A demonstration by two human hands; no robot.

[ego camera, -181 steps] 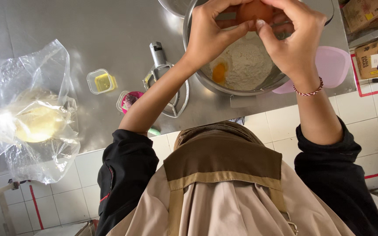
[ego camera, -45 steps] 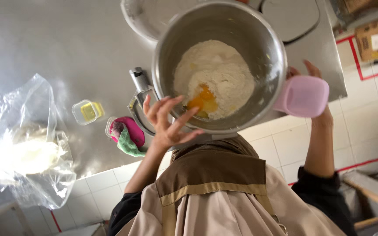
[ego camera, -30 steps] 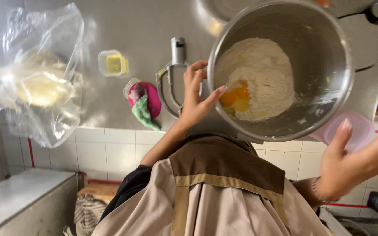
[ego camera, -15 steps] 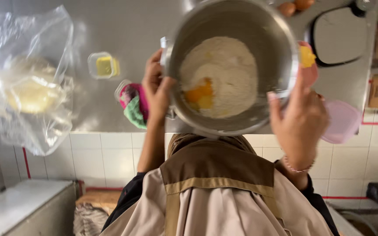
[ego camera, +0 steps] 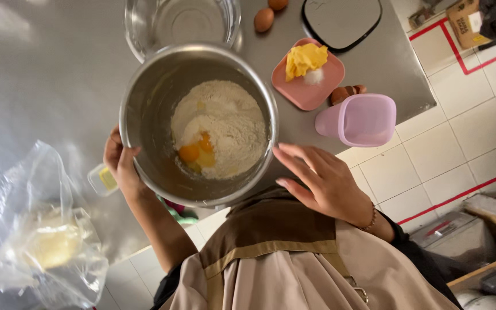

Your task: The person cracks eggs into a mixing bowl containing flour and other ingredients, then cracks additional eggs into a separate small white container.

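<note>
Flour and cracked eggs (ego camera: 197,152) sat unmixed in steel bowl (ego camera: 144,123) on bench (ego camera: 41,86). Left hand (ego camera: 120,163) gripped the bowl's rim; right hand (ego camera: 324,178) hovered open, empty. Butter (ego camera: 304,58) on pink plate (ego camera: 328,80) remained unadded.

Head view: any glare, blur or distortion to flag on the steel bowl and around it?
Head view: soft glare on the steel counter at upper left; bright highlights along the steel bowl rim; flour and yolks inside read sharp. The plastic bag is washed out. Left hand grips the bowl's side, right hand open beside it, neither blurred. Wide-angle bend at the edges.
</note>
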